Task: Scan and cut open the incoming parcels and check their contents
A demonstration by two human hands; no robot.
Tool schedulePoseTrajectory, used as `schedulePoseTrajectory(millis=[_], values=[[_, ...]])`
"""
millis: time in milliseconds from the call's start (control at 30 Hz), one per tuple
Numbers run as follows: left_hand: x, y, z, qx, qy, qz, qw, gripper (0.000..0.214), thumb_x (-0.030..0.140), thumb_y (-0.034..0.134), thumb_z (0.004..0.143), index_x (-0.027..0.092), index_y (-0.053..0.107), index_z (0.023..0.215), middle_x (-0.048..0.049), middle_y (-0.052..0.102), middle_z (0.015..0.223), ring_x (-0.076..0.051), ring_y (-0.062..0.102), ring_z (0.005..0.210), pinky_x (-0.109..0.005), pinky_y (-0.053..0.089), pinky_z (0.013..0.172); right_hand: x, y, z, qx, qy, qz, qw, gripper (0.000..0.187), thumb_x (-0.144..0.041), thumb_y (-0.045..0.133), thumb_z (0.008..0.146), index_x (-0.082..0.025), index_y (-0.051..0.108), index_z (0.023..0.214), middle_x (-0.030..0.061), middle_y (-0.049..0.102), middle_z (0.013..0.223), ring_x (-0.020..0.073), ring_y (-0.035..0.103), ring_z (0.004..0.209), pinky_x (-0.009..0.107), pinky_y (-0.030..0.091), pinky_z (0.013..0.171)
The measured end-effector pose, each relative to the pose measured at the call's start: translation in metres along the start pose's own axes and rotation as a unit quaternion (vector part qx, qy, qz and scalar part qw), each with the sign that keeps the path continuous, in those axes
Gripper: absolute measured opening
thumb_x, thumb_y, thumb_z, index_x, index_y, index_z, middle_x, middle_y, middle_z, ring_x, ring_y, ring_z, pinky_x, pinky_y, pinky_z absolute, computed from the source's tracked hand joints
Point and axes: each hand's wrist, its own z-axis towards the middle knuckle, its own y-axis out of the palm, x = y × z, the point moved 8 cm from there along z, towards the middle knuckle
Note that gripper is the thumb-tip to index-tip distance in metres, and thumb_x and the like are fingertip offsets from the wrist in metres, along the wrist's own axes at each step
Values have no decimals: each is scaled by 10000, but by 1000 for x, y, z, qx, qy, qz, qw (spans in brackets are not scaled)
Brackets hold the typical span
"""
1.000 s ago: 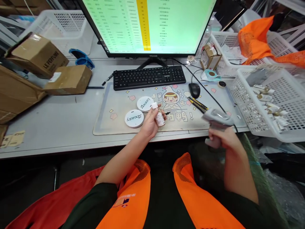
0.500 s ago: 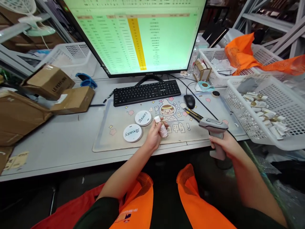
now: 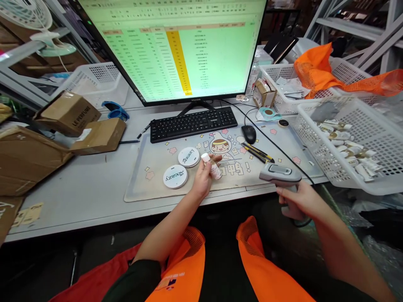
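My left hand point(image 3: 202, 178) is closed round a small bottle point(image 3: 215, 170) with a white cap and a printed label, held tilted over the desk mat point(image 3: 151, 184). In my right hand point(image 3: 302, 197) is a grey barcode scanner point(image 3: 280, 173), gripped by its handle beyond the mat's front edge, its nose pointing left. Left of the bottle lie two round white discs marked "beauty", a nearer disc point(image 3: 175, 176) and a farther disc point(image 3: 189, 157). A yellow and black utility knife point(image 3: 257, 152) rests on the mat beyond the scanner.
A keyboard point(image 3: 193, 124) and mouse point(image 3: 249, 134) sit before the monitor point(image 3: 176, 54). At right, a white basket point(image 3: 371, 121) holds several small bottles. Cardboard boxes point(image 3: 71, 112) stand at left. The scanner's cable runs across the mat.
The scanner in my right hand has shifted slightly left and down, tilting differently and leaving more of the utility knife visible. The bottle stays in my left hand. The camera view has shifted slightly.
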Motion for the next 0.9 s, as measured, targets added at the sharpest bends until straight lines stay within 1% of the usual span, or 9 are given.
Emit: schedulePoseTrajectory(millis=[167, 300, 367, 500, 567, 600, 700, 800, 900], values=[[-13, 4, -7, 26, -74, -56, 995, 571, 505, 955, 717, 230, 653, 1117, 10, 688, 857, -139, 661, 769, -269, 543, 756, -11, -66, 75, 148, 6, -128, 981, 345, -398, 785, 814, -113, 767, 1006, 152, 798, 954, 309, 745, 910, 394, 594, 808], [-23, 17, -19, 15, -112, -41, 993, 619, 390, 1014, 613, 228, 650, 1088, -18, 741, 963, -157, 696, 891, -234, 551, 725, -26, -81, 79, 239, 20, -234, 942, 380, -376, 715, 925, -62, 773, 1131, 213, 764, 1182, 348, 695, 1175, 438, 543, 1025], [-25, 29, -21, -21, -101, 9, 995, 601, 376, 1005, 655, 239, 632, 1105, -59, 769, 1103, -202, 717, 1042, -260, 572, 768, -40, -59, 60, 262, -42, -235, 935, 421, -357, 704, 948, -83, 743, 1265, 213, 711, 1328, 328, 644, 1287, 429, 501, 1107], [-27, 66, -32, -90, -66, 67, 991, 560, 394, 984, 713, 234, 595, 1083, -141, 699, 1404, -307, 627, 1366, -411, 563, 1043, -78, 60, 14, 0, -262, -160, 952, 596, -426, 708, 971, -170, 599, 1498, 124, 737, 1303, 234, 718, 1132, 347, 560, 993], [-24, 79, -39, -112, -47, 83, 989, 583, 435, 973, 726, 245, 592, 1125, -160, 615, 1532, -334, 556, 1460, -473, 502, 1158, -92, 91, -11, -52, -320, -171, 931, 545, -475, 641, 1018, -177, 615, 1473, 119, 743, 1294, 242, 714, 1150, 348, 549, 1004], [-21, 80, -41, -125, -39, 97, 987, 627, 453, 968, 730, 261, 591, 1193, -164, 553, 1600, -339, 505, 1510, -491, 463, 1206, -96, 90, -19, -36, -331, -193, 923, 501, -484, 598, 1040, -173, 647, 1430, 127, 746, 1284, 257, 706, 1171, 361, 538, 1025], [8, 53, -37, -153, -8, 185, 971, 855, 477, 923, 781, 331, 479, 1497, -150, 394, 1723, -319, 342, 1621, -514, 339, 1303, -91, 20, -14, 108, -285, -276, 912, 472, -511, 537, 1058, -150, 716, 1305, 180, 754, 1212, 323, 712, 1159, 430, 532, 1029], [68, -23, -17, -113, 49, 356, 926, 810, 494, 807, 874, 296, 460, 1578, -146, 506, 1649, -320, 404, 1587, -532, 270, 1336, -67, -123, 17, 335, -129, -358, 862, 494, -536, 560, 1049, -97, 744, 1181, 304, 743, 1105, 427, 733, 1128, 571, 528, 964], [135, -109, 18, 14, 76, 556, 828, 530, 498, 696, 909, 231, 676, 1367, -112, 664, 1480, -383, 570, 1429, -585, 368, 1277, -39, -237, 53, 408, 35, -395, 822, 553, -593, 609, 1013, -62, 765, 1005, 432, 697, 1113, 535, 683, 1218, 669, 489, 909]])
